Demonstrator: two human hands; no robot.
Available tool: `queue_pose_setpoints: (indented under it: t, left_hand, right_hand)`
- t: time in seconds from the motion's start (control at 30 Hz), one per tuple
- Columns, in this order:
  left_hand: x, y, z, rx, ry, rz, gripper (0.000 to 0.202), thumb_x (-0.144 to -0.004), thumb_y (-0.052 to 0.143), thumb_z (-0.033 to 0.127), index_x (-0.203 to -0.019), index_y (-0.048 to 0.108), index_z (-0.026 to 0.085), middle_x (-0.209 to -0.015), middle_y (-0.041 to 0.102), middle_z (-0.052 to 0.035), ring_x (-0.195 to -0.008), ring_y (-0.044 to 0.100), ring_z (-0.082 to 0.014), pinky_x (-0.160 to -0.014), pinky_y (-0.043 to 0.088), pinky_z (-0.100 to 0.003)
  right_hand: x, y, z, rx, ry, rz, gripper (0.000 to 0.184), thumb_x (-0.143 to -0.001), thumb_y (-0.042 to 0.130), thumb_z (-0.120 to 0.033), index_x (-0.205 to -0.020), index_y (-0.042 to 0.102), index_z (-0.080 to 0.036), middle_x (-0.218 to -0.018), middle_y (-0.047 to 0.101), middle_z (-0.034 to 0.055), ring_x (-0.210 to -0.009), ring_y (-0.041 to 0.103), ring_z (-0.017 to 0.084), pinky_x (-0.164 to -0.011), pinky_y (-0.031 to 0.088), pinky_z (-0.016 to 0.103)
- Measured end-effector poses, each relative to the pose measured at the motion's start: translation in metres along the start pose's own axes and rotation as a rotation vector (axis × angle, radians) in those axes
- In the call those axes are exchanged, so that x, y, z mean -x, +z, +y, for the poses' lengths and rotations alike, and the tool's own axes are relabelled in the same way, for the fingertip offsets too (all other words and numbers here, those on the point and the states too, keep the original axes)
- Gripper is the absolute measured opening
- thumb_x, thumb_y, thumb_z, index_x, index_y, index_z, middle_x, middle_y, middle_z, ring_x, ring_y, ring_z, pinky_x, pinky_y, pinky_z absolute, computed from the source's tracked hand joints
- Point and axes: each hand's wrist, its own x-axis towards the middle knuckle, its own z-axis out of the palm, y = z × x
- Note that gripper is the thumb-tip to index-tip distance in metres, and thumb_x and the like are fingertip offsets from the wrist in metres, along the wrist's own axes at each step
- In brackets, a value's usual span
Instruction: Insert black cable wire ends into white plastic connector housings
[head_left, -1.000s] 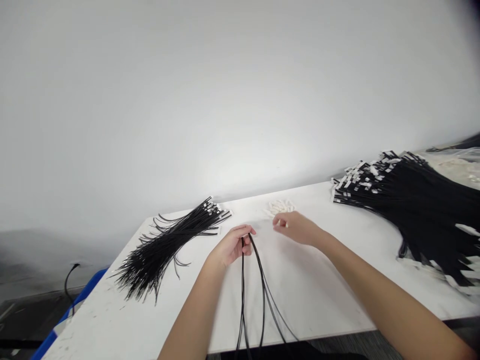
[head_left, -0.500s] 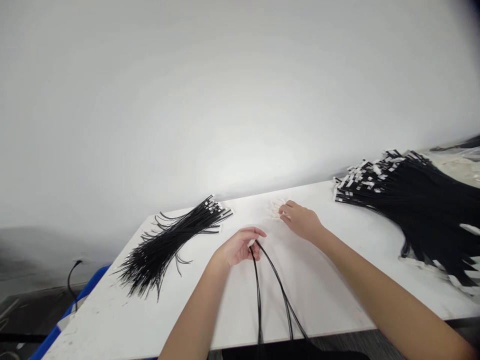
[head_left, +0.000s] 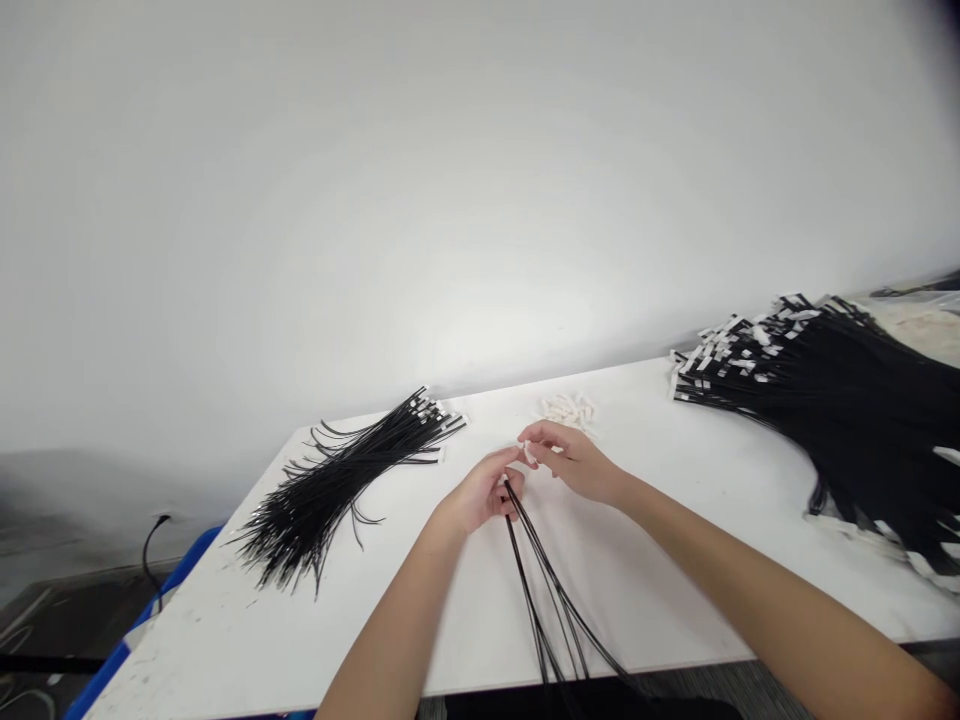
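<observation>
My left hand (head_left: 480,492) is closed on the ends of several thin black cables (head_left: 551,600) that run down over the front edge of the white table (head_left: 420,620). My right hand (head_left: 571,462) pinches a small white connector (head_left: 528,452) right at the cable tips, touching the left hand's fingers. A little heap of white connectors (head_left: 568,409) lies just behind both hands.
A bundle of black cables with white ends (head_left: 337,482) lies at the left of the table. A large pile of black cables with white connectors (head_left: 832,410) covers the right side. A blue bin (head_left: 131,640) and a black cord (head_left: 150,545) sit below left.
My right hand went back to the heap of white connectors, then came forward with one to the cable ends in my left hand. The hanging cables swung slightly right.
</observation>
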Motion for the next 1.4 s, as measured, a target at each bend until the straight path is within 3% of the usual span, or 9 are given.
queue_pose_setpoints:
  t: [0.2, 0.3, 0.43, 0.57, 0.67, 0.93, 1.1, 1.27, 1.4]
  left_hand:
    - [-0.002, 0.004, -0.002, 0.018, 0.092, 0.010, 0.027, -0.077, 0.051, 0.049, -0.082, 0.048, 0.022, -0.047, 0.022, 0.0083, -0.038, 0.023, -0.0061, -0.041, 0.028, -0.019]
    - [-0.001, 0.005, -0.002, 0.027, 0.115, 0.011, 0.027, -0.078, 0.052, 0.047, -0.078, 0.047, 0.020, -0.047, 0.023, 0.0079, -0.039, 0.025, -0.0057, -0.042, 0.027, -0.019]
    - [-0.003, 0.002, -0.003, 0.110, 0.138, 0.015, 0.029, -0.077, 0.053, 0.047, -0.072, 0.044, 0.019, -0.044, 0.022, 0.0084, -0.037, 0.025, -0.0059, -0.041, 0.027, -0.020]
    - [-0.007, -0.002, -0.007, 0.153, 0.131, 0.076, 0.029, -0.075, 0.055, 0.047, -0.075, 0.049, 0.018, -0.043, 0.028, 0.0079, -0.037, 0.031, -0.0072, -0.042, 0.033, -0.022]
    - [-0.008, -0.002, -0.009, 0.135, 0.128, 0.126, 0.032, -0.073, 0.057, 0.048, -0.081, 0.054, 0.017, -0.047, 0.037, 0.0057, -0.041, 0.039, -0.0090, -0.043, 0.036, -0.023]
    - [-0.007, 0.002, -0.007, 0.133, 0.129, 0.096, 0.033, -0.071, 0.059, 0.047, -0.083, 0.056, 0.017, -0.046, 0.035, 0.0070, -0.037, 0.036, -0.0077, -0.040, 0.036, -0.023]
    - [-0.008, 0.001, -0.008, 0.148, 0.101, 0.133, 0.031, -0.071, 0.060, 0.046, -0.080, 0.053, 0.017, -0.048, 0.036, 0.0072, -0.037, 0.034, -0.0059, -0.041, 0.033, -0.021]
    - [-0.008, 0.002, -0.008, 0.141, 0.073, 0.150, 0.032, -0.069, 0.062, 0.046, -0.074, 0.047, 0.018, -0.053, 0.040, 0.0057, -0.040, 0.038, -0.0066, -0.041, 0.031, -0.020]
    - [-0.006, 0.003, -0.006, 0.109, 0.100, 0.065, 0.031, -0.072, 0.059, 0.045, -0.073, 0.046, 0.017, -0.052, 0.032, 0.0071, -0.039, 0.030, -0.0047, -0.040, 0.028, -0.020]
  right_hand:
    - [-0.001, 0.004, 0.005, -0.050, 0.008, 0.048, 0.020, -0.085, 0.046, -0.037, -0.093, 0.057, -0.022, -0.092, 0.058, 0.0017, -0.078, 0.056, 0.011, -0.067, 0.045, 0.026]
    - [0.000, 0.006, 0.006, 0.028, -0.035, 0.137, 0.020, -0.084, 0.048, -0.034, -0.099, 0.056, -0.023, -0.094, 0.056, 0.0026, -0.075, 0.056, 0.011, -0.064, 0.045, 0.025]
    - [0.005, 0.006, 0.006, 0.349, -0.306, 0.255, 0.013, -0.082, 0.050, -0.025, -0.093, 0.057, -0.022, -0.084, 0.055, 0.0024, -0.074, 0.051, 0.012, -0.064, 0.043, 0.025]
    - [0.009, 0.011, 0.007, 0.632, -0.651, 0.140, 0.014, -0.084, 0.047, -0.016, -0.082, 0.059, -0.022, -0.078, 0.056, 0.0020, -0.072, 0.048, 0.011, -0.064, 0.039, 0.024]
    - [0.010, 0.017, 0.009, 0.752, -0.739, 0.092, 0.019, -0.084, 0.044, -0.014, -0.077, 0.060, -0.022, -0.074, 0.057, 0.0009, -0.067, 0.047, 0.010, -0.060, 0.036, 0.024]
    - [0.011, 0.019, 0.015, 0.854, -0.618, -0.036, 0.032, -0.088, 0.033, -0.014, -0.085, 0.062, -0.026, -0.077, 0.060, 0.0020, -0.072, 0.052, 0.012, -0.060, 0.035, 0.025]
    - [0.008, 0.017, 0.019, 0.823, -0.634, -0.010, 0.029, -0.088, 0.033, -0.016, -0.084, 0.060, -0.026, -0.077, 0.059, 0.0019, -0.070, 0.051, 0.012, -0.061, 0.035, 0.026]
    - [0.010, 0.017, 0.011, 0.565, -0.580, -0.020, 0.014, -0.085, 0.041, -0.021, -0.083, 0.055, -0.021, -0.080, 0.058, 0.0024, -0.069, 0.049, 0.012, -0.062, 0.036, 0.026]
    - [0.009, 0.019, 0.001, 0.129, -0.286, 0.061, 0.015, -0.084, 0.044, -0.028, -0.076, 0.054, -0.020, -0.067, 0.054, -0.0006, -0.059, 0.044, 0.009, -0.057, 0.035, 0.023]
